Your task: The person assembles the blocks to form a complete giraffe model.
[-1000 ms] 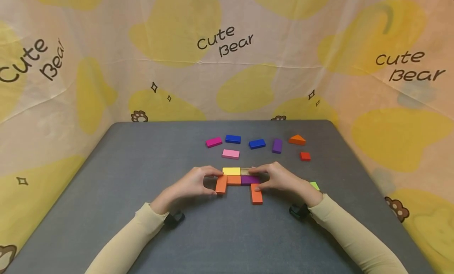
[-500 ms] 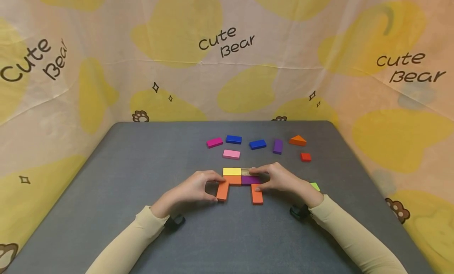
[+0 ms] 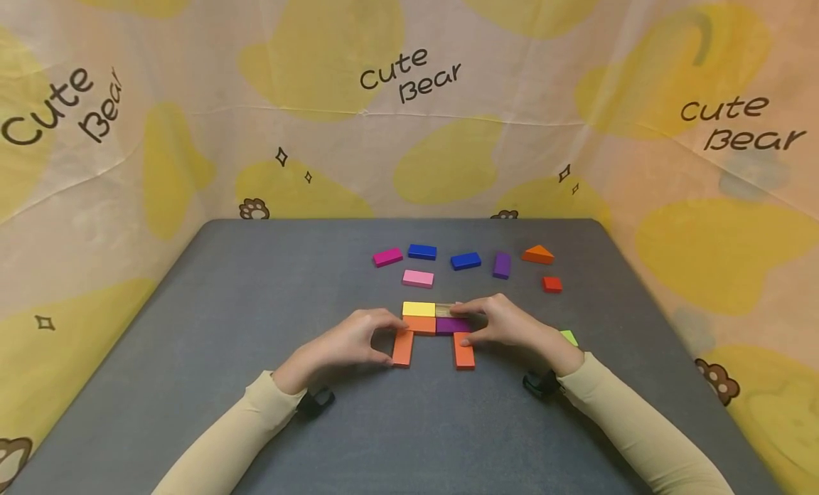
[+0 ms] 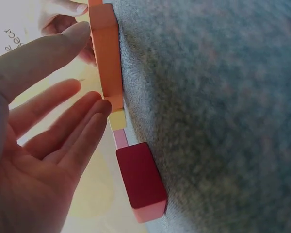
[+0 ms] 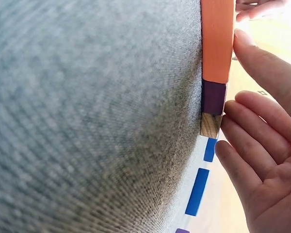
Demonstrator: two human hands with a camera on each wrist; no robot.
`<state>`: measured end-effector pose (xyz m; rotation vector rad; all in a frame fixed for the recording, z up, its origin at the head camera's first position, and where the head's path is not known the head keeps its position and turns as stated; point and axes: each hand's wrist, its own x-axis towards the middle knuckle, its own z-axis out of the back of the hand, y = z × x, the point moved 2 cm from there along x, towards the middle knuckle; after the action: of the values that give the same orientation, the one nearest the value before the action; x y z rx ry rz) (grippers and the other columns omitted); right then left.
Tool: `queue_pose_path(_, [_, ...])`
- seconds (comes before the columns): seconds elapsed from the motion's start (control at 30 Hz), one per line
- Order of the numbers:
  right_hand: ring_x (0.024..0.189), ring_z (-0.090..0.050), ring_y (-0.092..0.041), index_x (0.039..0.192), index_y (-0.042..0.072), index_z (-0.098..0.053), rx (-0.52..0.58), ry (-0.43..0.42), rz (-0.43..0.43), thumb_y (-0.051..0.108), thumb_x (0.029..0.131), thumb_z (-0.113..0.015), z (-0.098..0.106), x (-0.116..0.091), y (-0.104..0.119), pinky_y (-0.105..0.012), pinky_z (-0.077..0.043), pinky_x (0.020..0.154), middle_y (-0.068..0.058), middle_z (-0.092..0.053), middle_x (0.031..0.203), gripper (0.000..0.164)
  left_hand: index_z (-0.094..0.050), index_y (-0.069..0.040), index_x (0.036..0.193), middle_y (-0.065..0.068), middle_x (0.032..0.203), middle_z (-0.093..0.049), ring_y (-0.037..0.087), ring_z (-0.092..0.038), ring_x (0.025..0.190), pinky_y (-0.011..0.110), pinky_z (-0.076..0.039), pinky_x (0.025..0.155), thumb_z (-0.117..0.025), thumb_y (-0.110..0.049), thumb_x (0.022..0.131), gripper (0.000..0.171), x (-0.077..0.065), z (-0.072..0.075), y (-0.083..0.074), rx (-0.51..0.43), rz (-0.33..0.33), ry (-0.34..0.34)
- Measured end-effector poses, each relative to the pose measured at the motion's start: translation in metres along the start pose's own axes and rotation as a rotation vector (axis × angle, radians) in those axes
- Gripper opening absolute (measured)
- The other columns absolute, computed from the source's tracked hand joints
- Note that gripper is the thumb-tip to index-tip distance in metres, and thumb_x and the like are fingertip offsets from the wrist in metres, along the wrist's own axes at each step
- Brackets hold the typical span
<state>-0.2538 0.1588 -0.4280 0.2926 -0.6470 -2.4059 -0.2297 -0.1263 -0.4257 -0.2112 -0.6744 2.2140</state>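
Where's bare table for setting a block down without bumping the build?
Most room: the left side of the table, bounded by its edge, the left sleeve and magenta block. Also bare: between that sleeve and the right sleeve, before the two nearest orange blocks. Crowded: around the yellow block and beyond, near the pink block.

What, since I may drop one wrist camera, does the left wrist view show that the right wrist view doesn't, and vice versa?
Left wrist only: yellow block, pink block, magenta block.
Right wrist only: purple blocks, wood block, blue blocks.
Both: at least one orange block, left hand, right hand, grey table.
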Motion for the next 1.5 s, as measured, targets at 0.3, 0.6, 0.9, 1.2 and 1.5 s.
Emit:
queue_pose_path(0.3, [0.122,-0.056,-0.023,0.131,0.017,-0.059,0.007,0.001,0.006,0.036,0.077,-0.078,0.0008,0.0002,0.0001,-0.044,-0.046,0.099,-0.004,-0.06,0.132,0.06,-0.065,-0.013,0.097,-0.004,0.093,-0.065,0.011,-0.06,0.085,0.029,-0.053,0.079,-0.085,-0.023,0.069,0.035,0.0014,0.0,0.0045,-0.056,0.059,-0.009])
queue_pose_path(0.6, [0.122,-0.056,-0.023,0.131,0.017,-0.059,0.005,0.002,0.007,0.035,0.078,-0.078,0.0007,0.0,-0.0001,-0.044,-0.046,0.099,-0.004,-0.06,0.131,0.059,-0.066,-0.016,0.091,-0.007,0.087,-0.064,0.007,-0.058,0.078,0.024,-0.052,0.073,-0.085,-0.023,0.07,0.029,0.0055,-0.0027,0.0074,-0.084,0.054,0.027])
queue_pose_path(0.9, [0.12,-0.057,-0.024,0.13,0.017,-0.06,0.004,-0.002,0.017,0.036,0.077,-0.078,0.0004,-0.0007,0.0017,-0.045,-0.047,0.098,-0.005,-0.061,0.13,0.059,-0.066,-0.014,0.09,-0.005,0.086,-0.064,0.009,-0.059,0.078,0.023,-0.051,0.072,-0.085,-0.025,0.07,0.03,0.0067,-0.0041,0.0068,-0.079,0.047,0.018])
queue_pose_path(1.2, [0.121,-0.057,-0.023,0.13,0.017,-0.06,0.002,-0.007,0.011,0.035,0.077,-0.078,0.0005,-0.001,0.0014,-0.045,-0.047,0.098,-0.004,-0.06,0.131,0.058,-0.066,-0.015,0.089,-0.003,0.086,-0.065,0.01,-0.06,0.078,0.023,-0.052,0.073,-0.086,-0.024,0.068,0.03,0.0081,-0.005,0.0043,-0.082,0.026,-0.008])
queue_pose_path(1.5, [0.122,-0.056,-0.022,0.131,0.018,-0.059,0.004,0.0,0.004,0.035,0.077,-0.078,0.0001,-0.0009,-0.0004,-0.044,-0.046,0.1,-0.003,-0.059,0.132,0.059,-0.066,-0.015,0.089,-0.004,0.085,-0.064,0.009,-0.058,0.077,0.024,-0.051,0.072,-0.085,-0.023,0.069,0.029,0.0091,-0.0053,0.004,-0.092,0.026,-0.004])
